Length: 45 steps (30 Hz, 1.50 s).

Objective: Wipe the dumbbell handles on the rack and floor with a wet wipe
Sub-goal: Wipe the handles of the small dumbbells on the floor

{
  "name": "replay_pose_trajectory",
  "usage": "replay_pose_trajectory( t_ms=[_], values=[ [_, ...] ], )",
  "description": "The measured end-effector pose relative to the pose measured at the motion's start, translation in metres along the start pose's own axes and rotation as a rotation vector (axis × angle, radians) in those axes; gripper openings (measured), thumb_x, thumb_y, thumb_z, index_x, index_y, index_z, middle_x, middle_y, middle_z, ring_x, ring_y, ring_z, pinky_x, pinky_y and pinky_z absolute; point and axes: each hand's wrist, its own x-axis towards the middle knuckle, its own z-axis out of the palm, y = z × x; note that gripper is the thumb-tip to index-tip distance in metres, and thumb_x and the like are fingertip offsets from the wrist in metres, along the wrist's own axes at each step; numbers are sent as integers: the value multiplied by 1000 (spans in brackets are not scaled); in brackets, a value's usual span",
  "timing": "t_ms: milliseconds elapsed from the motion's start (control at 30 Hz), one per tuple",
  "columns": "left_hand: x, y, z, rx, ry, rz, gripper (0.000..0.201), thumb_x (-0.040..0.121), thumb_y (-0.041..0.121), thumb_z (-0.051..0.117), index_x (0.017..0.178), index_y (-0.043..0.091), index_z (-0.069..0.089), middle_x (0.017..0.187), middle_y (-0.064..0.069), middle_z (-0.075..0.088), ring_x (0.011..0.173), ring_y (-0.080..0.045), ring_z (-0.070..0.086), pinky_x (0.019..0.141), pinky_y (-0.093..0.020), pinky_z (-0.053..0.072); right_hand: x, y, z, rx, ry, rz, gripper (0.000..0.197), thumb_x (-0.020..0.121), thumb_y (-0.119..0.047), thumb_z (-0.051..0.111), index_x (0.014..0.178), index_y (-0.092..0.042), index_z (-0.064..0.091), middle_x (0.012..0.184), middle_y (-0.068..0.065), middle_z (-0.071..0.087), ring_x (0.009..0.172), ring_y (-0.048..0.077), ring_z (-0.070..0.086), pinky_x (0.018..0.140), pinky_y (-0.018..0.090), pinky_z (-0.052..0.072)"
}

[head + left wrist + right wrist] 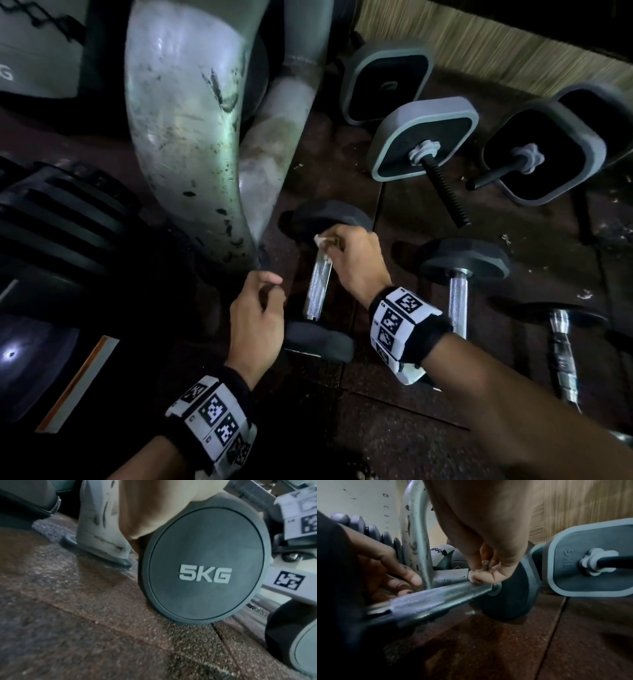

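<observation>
Three hex dumbbells [318, 277], three square-plate dumbbells [424, 144].

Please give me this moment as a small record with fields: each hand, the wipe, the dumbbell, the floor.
right hand: pinches wet wipe on the handle's far end
left hand: by near head, fingers loosely curled, holds nothing
wet wipe: small white wad
dumbbell: lies on floor, marked 5KG
floor: dark rubber tiles; more dumbbells to the right

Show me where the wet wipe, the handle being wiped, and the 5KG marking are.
wet wipe [320, 241], head view, white corner beyond the fingertips.
handle [317, 289], head view, bare knurled middle.
5KG marking [205, 575], left wrist view, the letter K on the end plate.
</observation>
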Motion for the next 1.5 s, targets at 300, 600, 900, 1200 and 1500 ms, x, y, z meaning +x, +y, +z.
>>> replay_pose_trajectory(
  t_ms=[300,600,900,1200,1500],
  values=[
    [11,-6,-11,-115,-184,-86,20,91,9,66,102,26,66,97,2,70,95,-17,67,96,-37,51,-43,-2,-5,24,-594,-81,10,94,-18,69,98,-16,79,88,-4,76,79,5,66,71,15,49],
    [33,27,-13,-27,-397,55,6,89,12,73,88,9,68,75,-2,71,67,-10,66,63,-20,53,-79,6,5,922,-72,330,14,102,-14,56,114,-9,61,78,11,68,60,13,59,58,24,45],
    [98,40,25,431,-522,245,26,91,27,55,98,6,69,86,-12,71,85,-31,66,81,-43,54,-104,12,29,744,84,311,28,105,-24,48,97,-12,71,70,-3,64,68,2,60,69,12,45],
    [63,34,-6,730,-962,291,40,100,21,51,60,15,50,60,3,57,57,-8,52,63,-25,42,-101,16,44,671,125,275,41,99,-51,41,91,-25,71,90,5,74,90,23,68,92,50,51],
    [100,35,27,267,-613,106,11,97,21,58,99,13,66,76,-7,72,68,-16,65,74,-29,52,-102,15,43,679,162,248,41,97,-45,41,84,-20,72,78,14,66,72,26,58,76,39,47]
  ],
)
